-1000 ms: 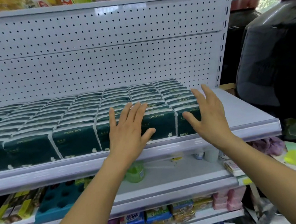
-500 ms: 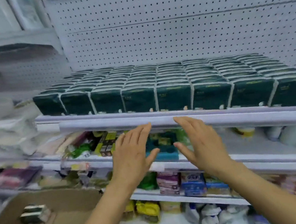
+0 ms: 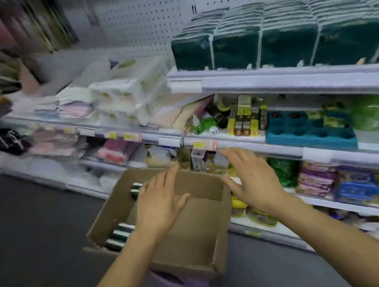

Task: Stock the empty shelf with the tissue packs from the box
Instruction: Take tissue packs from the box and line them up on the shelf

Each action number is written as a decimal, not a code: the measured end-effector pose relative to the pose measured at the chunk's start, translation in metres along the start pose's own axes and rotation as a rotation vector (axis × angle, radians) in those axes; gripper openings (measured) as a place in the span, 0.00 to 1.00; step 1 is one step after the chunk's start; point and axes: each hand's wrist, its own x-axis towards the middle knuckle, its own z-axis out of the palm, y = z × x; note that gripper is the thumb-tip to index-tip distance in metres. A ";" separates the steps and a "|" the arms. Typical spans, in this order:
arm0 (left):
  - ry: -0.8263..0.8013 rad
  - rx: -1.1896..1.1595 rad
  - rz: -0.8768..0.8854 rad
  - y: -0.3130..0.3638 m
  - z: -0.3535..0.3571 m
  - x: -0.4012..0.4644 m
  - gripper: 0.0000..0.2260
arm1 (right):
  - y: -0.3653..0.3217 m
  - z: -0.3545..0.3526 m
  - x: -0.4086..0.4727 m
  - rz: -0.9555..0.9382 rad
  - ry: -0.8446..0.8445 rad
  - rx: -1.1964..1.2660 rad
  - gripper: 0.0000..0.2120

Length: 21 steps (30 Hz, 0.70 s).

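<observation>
Brown cardboard forms the open box (image 3: 187, 237), which is seen on the dark floor (image 3: 26, 241) in front of the shelving. Both hands are held above the box with fingers straight and spread, palms down, and nothing is gripped by either. The left hand (image 3: 160, 201) is seen over the box's middle, partly covering what lies inside; the right hand (image 3: 250, 181) is held over the box's far right corner, and whether that corner is touched cannot be told.

Inside the box, along its left wall, a few dark green tissue packs (image 3: 119, 234) with white stripes are visible, their long axes roughly across the box; one more is glimpsed near the far left corner behind the left fingers. Their count cannot be made out, as the forearm hides part of them. Something purple below the box's near edge is too blurred to identify.

Above and to the right of the box, the shelf (image 3: 296, 78) is filled with rows of dark green packs (image 3: 289, 42), standing with faces forward; the rows are cut off at the right edge. Goods on the lower shelves are smeared by blur.
</observation>
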 end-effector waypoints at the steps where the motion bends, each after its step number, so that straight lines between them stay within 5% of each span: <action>1: -0.016 -0.015 -0.028 -0.015 0.005 -0.003 0.33 | -0.009 0.012 0.005 0.002 -0.028 0.007 0.27; 21: -0.352 -0.184 -0.399 -0.244 0.121 0.057 0.29 | -0.082 0.217 0.181 -0.051 -0.471 0.069 0.29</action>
